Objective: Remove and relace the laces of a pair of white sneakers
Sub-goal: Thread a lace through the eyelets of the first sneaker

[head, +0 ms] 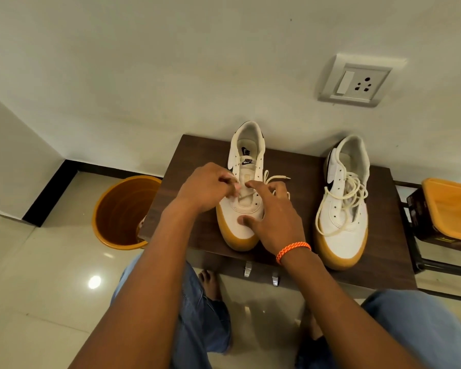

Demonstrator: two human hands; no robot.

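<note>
The left hand [208, 189] is curled over the lace rows of the near sneaker [244, 187], its fingertips pinching what looks like the cream lace [270, 181] at a left-side eyelet, though the fingers hide the exact spot. The right hand [270, 219], with an orange braided band [293, 250] at the wrist, lies across the same shoe: the thumb presses on the white toe cap, the forefinger reaches up onto the tongue, and the other fingers spread loosely over the right side, gripping nothing. This sneaker is laced only at its lowest rows; the free end of its lace loops off to the right onto the dark wooden table [298, 166]. It stands toe toward the person, heel against the wall. The second sneaker [343, 201] stands well apart to the right on the same table, with its own lace [338, 201] lying in a loose tangle across the top. Beside the table's left edge an orange bucket [117, 209] sits on the tiled floor, and to the right is an orange-lidded box [447, 209]. A socket plate [355, 79] is mounted on the wall above.
</note>
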